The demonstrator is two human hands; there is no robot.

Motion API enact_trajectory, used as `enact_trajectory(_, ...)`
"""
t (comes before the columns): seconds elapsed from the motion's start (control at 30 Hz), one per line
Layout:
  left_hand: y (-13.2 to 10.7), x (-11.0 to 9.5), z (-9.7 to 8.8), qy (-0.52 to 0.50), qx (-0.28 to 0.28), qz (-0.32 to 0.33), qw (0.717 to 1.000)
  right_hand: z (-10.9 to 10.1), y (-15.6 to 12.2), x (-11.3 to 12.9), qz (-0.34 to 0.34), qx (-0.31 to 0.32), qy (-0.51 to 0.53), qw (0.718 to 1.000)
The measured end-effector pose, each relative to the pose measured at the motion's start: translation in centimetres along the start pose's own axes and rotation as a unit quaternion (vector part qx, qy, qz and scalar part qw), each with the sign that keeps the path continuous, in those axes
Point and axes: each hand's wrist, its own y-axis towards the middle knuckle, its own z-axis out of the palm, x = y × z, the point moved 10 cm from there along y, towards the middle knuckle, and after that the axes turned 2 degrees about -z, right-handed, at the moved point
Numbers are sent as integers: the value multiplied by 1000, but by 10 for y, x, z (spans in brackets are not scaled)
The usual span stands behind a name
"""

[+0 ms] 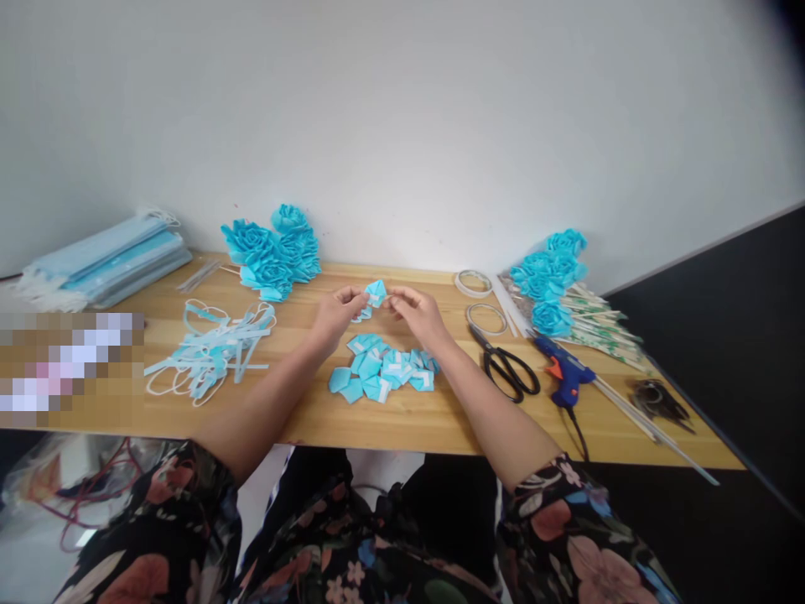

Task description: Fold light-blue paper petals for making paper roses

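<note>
Blue folded piece [376,293] held between both hands above the middle of the table [408,419], nearer the back edge. Left hand [336,312] pinches its left side with fingertips closed on it; a second small piece seems to hang below at the left fingers, too small to tell. Right hand [416,312] pinches the right side, fingers narrow and closed on the same piece.

Directly below the hands: pile of folded blue pieces [381,373], several showing white tape strips, lying toward the front edge. Judged as prepared stock, not yet assembled.

Finished work, as far as visible: 1 cluster of blue flowers [272,252] at the back edge left of centre, and a second cluster on sticks [553,281] at the back right. Judged part-way: 2 batches done, 1 pile still loose.

Left of the pile: heap of cut strips and ear loops [210,348]. Back left corner: stack of masks [104,260].

Right of the hands: 2 tape rolls [485,317], scissors [506,367], glue gun [566,373], all lying untouched; bare sticks [647,424] toward the right front corner.
</note>
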Motion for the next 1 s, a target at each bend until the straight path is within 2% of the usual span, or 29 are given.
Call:
enact_trajectory(0.07, 0, 1, -7, 7, -36, -3, 999, -6, -1, 7, -12, -35, -18, 999)
enact_trajectory(0.13, -1, -1, -8, 13, -50, 10, 999, -6, -5, 18, -40, -52, -71, 995)
enact_trajectory(0.27, -4, -6, 3, 5, -11, 41, 999, 8, -11, 31, -89, -29, -177, 980)
enact_trajectory(0.37, -5, -6, 7, -4, 4, 36, 999, 7, -11, 30, -95, -40, -219, 970)
enact_trajectory(0.63, -4, -6, 8, 25, 6, 55, 998, 6, -10, 34, -108, -37, -232, 966)
enact_trajectory(0.87, -11, -24, 10, 136, 5, 159, 978, 5, -9, 31, -103, -38, -251, 962)
enact_trajectory(1.0, -12, -26, 10, 147, 5, 168, 975, 5, -8, 28, -95, -35, -242, 965)
